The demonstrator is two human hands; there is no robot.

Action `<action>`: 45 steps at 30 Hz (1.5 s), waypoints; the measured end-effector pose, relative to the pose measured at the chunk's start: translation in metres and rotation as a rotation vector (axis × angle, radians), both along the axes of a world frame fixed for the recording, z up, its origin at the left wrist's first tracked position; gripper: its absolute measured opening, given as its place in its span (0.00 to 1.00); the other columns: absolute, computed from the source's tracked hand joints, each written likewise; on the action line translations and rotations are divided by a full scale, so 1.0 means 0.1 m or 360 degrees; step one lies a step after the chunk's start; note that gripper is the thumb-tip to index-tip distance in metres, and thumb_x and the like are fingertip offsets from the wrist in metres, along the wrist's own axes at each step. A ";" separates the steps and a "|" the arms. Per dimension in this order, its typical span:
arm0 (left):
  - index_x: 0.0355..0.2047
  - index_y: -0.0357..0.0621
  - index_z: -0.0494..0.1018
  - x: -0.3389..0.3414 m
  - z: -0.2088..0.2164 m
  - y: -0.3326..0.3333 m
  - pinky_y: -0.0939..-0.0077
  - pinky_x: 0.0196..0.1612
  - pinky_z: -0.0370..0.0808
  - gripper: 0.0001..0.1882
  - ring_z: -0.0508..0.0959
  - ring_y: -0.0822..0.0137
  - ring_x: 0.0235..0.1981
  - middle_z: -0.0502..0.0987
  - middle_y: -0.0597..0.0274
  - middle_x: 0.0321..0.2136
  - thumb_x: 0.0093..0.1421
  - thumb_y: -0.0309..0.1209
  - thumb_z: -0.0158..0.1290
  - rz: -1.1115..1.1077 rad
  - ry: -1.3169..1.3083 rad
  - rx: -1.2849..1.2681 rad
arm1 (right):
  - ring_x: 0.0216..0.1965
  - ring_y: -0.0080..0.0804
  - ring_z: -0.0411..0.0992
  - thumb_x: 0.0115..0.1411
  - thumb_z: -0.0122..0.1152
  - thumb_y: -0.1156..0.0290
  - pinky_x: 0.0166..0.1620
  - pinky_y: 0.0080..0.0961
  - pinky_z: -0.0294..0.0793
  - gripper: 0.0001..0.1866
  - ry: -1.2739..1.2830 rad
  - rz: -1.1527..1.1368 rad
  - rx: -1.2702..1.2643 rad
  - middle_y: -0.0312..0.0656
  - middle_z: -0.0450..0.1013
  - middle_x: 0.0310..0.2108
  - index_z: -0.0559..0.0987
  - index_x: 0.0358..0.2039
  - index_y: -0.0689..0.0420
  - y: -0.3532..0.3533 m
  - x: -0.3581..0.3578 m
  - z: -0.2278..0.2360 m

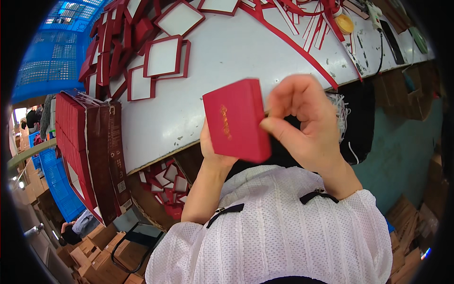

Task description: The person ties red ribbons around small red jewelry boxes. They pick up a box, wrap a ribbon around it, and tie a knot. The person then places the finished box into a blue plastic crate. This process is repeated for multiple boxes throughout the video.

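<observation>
A flat red square box with gold lettering on its face is held up, tilted, over the front edge of the table. My left hand is closed around its lower left side, and most of those fingers are hidden behind it. Close to the box's right side is my right hand, somewhat blurred. Its fingers are curled, with a gap between them and the thumb, and I see nothing held in it. The thumb tip is right by the box's edge; whether it touches, I cannot tell.
Red-rimmed white box parts lie heaped at the table's far left. Red strips and a yellow roll are at the far right. A carton of red boxes stands left; more pieces fill a carton below the table.
</observation>
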State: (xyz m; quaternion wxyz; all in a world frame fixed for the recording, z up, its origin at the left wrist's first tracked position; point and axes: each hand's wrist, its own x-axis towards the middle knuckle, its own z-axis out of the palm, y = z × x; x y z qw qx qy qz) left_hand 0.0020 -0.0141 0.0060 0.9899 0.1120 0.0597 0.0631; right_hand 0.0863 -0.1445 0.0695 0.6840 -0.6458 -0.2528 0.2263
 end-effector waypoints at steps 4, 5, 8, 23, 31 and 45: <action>0.47 0.38 0.59 -0.02 -0.06 0.02 0.68 0.41 0.70 0.26 0.71 0.60 0.40 0.68 0.53 0.41 0.60 0.45 0.24 0.0088 -0.0008 0.0111 | 0.29 0.17 0.66 0.47 0.56 0.76 0.32 0.15 0.66 0.16 0.0182 -0.0077 -0.0019 0.36 0.66 0.29 0.65 0.38 0.62 0.04 -0.02 -0.09; 0.47 0.38 0.59 -0.02 -0.07 0.02 0.68 0.41 0.70 0.26 0.71 0.60 0.39 0.68 0.53 0.41 0.60 0.45 0.24 0.0141 0.0053 0.0137 | 0.30 0.17 0.66 0.49 0.55 0.75 0.33 0.15 0.66 0.15 0.0333 -0.0025 0.0003 0.36 0.67 0.30 0.66 0.38 0.62 0.04 -0.04 -0.12; 0.44 0.40 0.61 -0.02 -0.13 0.08 0.70 0.42 0.69 0.25 0.71 0.63 0.39 0.69 0.56 0.39 0.60 0.46 0.25 0.0302 0.0068 0.0369 | 0.31 0.17 0.65 0.55 0.49 0.72 0.35 0.14 0.65 0.11 0.1004 0.0257 0.0374 0.35 0.68 0.32 0.69 0.36 0.64 0.10 -0.15 -0.30; 0.35 0.39 0.66 -0.51 0.07 0.38 0.72 0.40 0.63 0.13 0.67 0.67 0.35 0.69 0.57 0.29 0.51 0.33 0.49 0.0348 0.0283 0.2536 | 0.10 0.22 0.53 0.45 0.58 0.74 0.15 0.21 0.51 0.19 -0.0327 0.0575 -0.0284 0.36 0.57 0.06 0.60 0.06 0.61 0.48 -0.22 -0.39; 0.26 0.39 0.70 -1.52 0.75 1.31 0.71 0.41 0.68 0.11 0.72 0.62 0.36 0.73 0.54 0.29 0.57 0.31 0.41 0.1178 0.0472 0.2152 | 0.39 0.28 0.63 0.47 0.48 0.79 0.41 0.20 0.62 0.15 -0.0190 0.0532 -0.0201 0.41 0.64 0.39 0.68 0.38 0.62 0.53 -0.13 -0.42; 0.40 0.38 0.67 -3.06 0.99 3.26 0.76 0.44 0.66 0.15 0.71 0.70 0.39 0.71 0.60 0.38 0.56 0.35 0.46 0.1314 0.1647 0.1953 | 0.30 0.17 0.64 0.55 0.48 0.75 0.36 0.14 0.64 0.05 0.0314 0.0416 -0.0221 0.36 0.69 0.27 0.70 0.28 0.63 0.34 -0.17 -0.50</action>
